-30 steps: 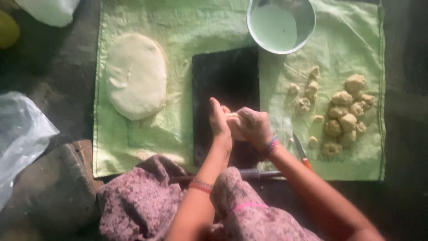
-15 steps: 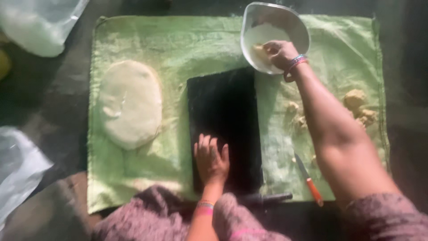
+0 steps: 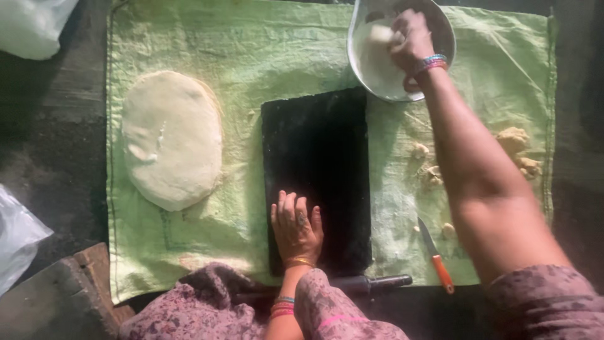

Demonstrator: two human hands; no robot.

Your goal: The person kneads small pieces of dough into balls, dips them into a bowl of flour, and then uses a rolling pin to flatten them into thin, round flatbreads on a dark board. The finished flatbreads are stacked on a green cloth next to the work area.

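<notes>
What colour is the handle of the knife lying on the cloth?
Orange. The knife lies on the green cloth near the right arm, seen in the head view.

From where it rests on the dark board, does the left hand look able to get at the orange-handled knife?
Probably yes. The left hand lies flat on the black rectangular board, holding nothing, and the orange-handled knife lies on the green cloth just past the board's edge, with nothing between them.
</notes>
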